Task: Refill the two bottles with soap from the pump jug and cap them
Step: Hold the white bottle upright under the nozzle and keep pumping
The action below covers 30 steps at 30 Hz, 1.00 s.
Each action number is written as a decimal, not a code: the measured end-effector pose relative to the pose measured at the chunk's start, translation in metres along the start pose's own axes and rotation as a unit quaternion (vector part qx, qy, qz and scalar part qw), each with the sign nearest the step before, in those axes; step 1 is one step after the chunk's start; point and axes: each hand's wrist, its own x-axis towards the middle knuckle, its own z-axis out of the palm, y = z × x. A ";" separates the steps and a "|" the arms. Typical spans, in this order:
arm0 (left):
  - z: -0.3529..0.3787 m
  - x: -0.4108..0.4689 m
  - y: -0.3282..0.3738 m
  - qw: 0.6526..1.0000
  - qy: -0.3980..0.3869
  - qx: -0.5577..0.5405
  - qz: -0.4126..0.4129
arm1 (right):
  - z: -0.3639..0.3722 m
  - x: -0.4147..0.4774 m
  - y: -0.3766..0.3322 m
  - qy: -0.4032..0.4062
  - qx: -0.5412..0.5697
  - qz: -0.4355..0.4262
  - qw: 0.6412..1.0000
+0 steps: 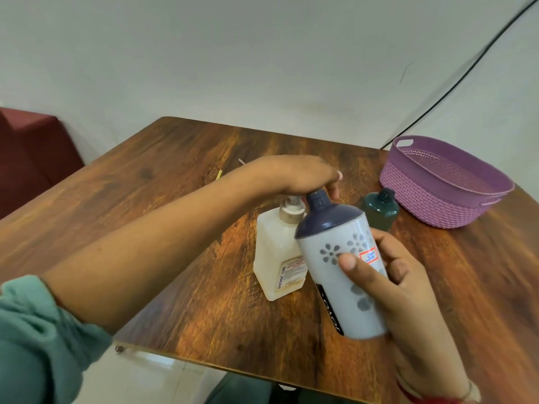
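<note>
Head view, right hand (405, 290) grasping frosted cylindrical bottle (345, 312), left hand (297, 173) grip unclear

The brown wooden tabletop (163, 176) lies open from nine to twelve o'clock of the translucent white pump jug (277, 258). At two o'clock, a small dark green bottle (379, 211) and purple woven plastic basket (437, 188) stand close.
</note>
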 end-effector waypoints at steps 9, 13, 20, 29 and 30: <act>-0.012 0.002 0.004 0.994 0.058 0.087 0.000 | -0.001 -0.001 -0.003 0.000 0.003 -0.003 1.000; 0.003 0.004 -0.003 1.000 -0.004 -0.009 -0.013 | 0.001 -0.001 0.002 -0.001 0.005 0.011 1.000; -0.012 0.008 0.007 0.997 -0.023 0.072 -0.011 | 0.002 0.001 0.000 -0.001 0.018 -0.001 1.000; -0.001 0.008 -0.002 1.000 0.008 -0.010 -0.002 | 0.003 0.001 0.002 0.005 0.007 0.002 1.000; -0.004 0.008 0.000 1.000 0.014 -0.012 -0.004 | 0.002 0.001 0.002 0.007 0.007 -0.002 1.000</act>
